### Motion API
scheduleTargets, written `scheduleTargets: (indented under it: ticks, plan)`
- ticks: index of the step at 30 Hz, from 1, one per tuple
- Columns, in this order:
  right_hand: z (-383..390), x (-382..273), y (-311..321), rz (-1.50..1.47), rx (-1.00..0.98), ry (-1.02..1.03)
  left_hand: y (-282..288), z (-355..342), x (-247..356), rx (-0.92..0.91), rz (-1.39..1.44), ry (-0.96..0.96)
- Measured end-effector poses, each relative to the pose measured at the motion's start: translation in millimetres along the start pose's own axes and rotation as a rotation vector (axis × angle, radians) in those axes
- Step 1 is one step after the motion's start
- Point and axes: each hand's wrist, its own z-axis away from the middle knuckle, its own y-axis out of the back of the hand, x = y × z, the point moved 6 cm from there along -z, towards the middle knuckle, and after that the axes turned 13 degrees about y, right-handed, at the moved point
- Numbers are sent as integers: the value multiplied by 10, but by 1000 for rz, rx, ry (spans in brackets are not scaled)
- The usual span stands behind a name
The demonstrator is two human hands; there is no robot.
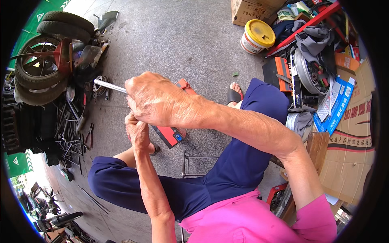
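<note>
My right hand (152, 99) is closed around a shiny metal rod (110, 86), whose end sticks out to the left beyond the fist. Whether the rod is a wrench handle I cannot tell. Just below and partly behind it, my left hand (137, 131) has its fingers curled; what they hold, if anything, is hidden. Under the right wrist a red and black box-like object (169, 136) lies on the floor between my feet, its middle covered by my hand and forearm.
Tyres and wheels (38, 60) are piled at the left, above loose hand tools (67, 135) and pliers (90, 135). At the right are a yellow-lidded bucket (259, 34), a red and black case (283, 75) and cardboard (348, 162). A metal stool frame (194, 157) shows between my legs.
</note>
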Motion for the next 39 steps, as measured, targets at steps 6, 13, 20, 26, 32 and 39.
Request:
scheduleTargets:
  ticks: [6, 13, 20, 26, 32, 39]
  plan:
    - [-10, 3, -6, -6, 43, 1, 13, -12, 53, -22, 44, -6]
    - [79, 18, -30, 7, -15, 61, -88, -11, 23, -113, 165, 13]
    - [79, 11, -15, 65, -86, 20, -96, 62, 139, 27, -155, -20]
    - [20, -65, -114, -86, -316, 66, -49, 101, 185, 67, -187, -178]
    - [-5, -361, 124, 651, 218, 652, -147, 182, 222, 167, -352, -186]
    - [-1, 52, 749, 297, 368, 134, -80, 207, 589, 114, -140, -209]
